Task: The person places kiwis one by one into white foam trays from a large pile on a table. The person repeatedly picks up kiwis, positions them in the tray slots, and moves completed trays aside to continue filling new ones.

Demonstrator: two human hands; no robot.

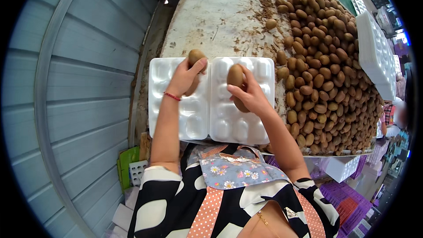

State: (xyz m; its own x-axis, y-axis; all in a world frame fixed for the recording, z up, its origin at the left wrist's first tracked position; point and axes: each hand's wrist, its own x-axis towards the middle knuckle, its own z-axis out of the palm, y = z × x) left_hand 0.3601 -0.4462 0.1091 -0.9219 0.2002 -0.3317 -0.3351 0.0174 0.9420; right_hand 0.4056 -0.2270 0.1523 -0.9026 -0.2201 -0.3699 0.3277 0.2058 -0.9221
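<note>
Two white foam fruit trays with moulded hollows lie side by side before me: a left tray [195, 114] and a right tray [228, 132]. Over the left one, my left hand [188, 76] grips a brown kiwifruit [195, 56] between thumb and fingers. A second kiwifruit [192, 87] shows beneath that palm. My right hand [249, 92], above the right tray, holds an upright kiwifruit [235, 75] at the fingertips. Below its thumb is another kiwifruit [241, 104], partly covered by the hand.
A large heap of kiwifruit [324, 72] covers the table's right side. Past it stands a stack of white foam trays [376, 56]. A loose kiwifruit [271, 23] lies on the worn tabletop [211, 16]. A corrugated metal wall [89, 66] rises at left; purple crates [347, 201] are at lower right.
</note>
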